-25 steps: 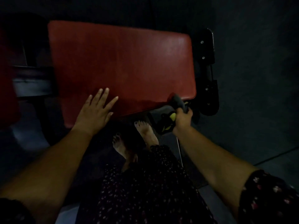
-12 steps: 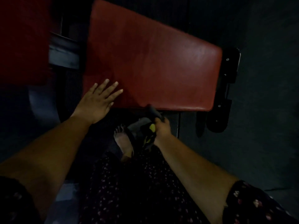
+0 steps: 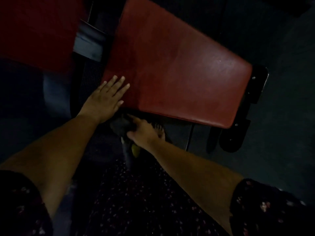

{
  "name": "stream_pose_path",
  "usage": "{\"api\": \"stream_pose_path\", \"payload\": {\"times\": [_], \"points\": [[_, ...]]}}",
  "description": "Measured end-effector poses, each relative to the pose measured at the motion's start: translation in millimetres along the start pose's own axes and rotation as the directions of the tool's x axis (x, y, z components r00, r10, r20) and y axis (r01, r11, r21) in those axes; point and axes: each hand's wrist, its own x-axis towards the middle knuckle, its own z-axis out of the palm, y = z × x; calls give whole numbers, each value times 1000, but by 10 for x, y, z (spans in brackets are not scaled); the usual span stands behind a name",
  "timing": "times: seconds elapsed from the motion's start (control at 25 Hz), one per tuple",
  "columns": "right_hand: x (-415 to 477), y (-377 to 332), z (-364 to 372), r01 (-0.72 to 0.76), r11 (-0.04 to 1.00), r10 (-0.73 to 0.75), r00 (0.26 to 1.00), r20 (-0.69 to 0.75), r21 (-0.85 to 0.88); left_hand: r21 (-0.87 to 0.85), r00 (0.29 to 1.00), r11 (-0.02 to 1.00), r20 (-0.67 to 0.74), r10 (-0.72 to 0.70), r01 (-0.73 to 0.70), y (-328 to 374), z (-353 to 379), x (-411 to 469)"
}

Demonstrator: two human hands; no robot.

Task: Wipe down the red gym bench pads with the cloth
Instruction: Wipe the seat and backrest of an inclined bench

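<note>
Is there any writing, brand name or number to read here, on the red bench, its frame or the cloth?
No text is readable. The red bench pad is plain; the black end bracket shows only bolts; the cloth in the right hand has a yellow patch, too dim to read.

- Black metal bracket (image 3: pixel 257 86) with small screws, upper right.
- Pale grey frame bar (image 3: pixel 88 46), upper left, tilted.
- Bare foot (image 3: pixel 161 133) on the dark floor (image 3: pixel 281 150).
- Dark flower-print garment (image 3: pixel 136 201) along the bottom edge.
</note>
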Motion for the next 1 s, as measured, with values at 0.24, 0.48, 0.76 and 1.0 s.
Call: {"api": "stream_pose_path", "payload": {"times": [0.24,0.48,0.76,1.0], "points": [[-297,619,-786,250,-501,-401,781,478,-828,-264,930,893,55,-364,365,-46,-137,6],[103,380,-609,232,-613,-430,704,565,-755,-509,862,723,80,-501,468,273,-47,-95],[-44,420,-613,312,-637,-352,696,626,-705,-443,887,776,121,-445,450,252,-93,-213],[182,-278,-336,229,-597,-512,629,585,-769,-377,890,807,146,-432,454,201,-94,-283]]}}
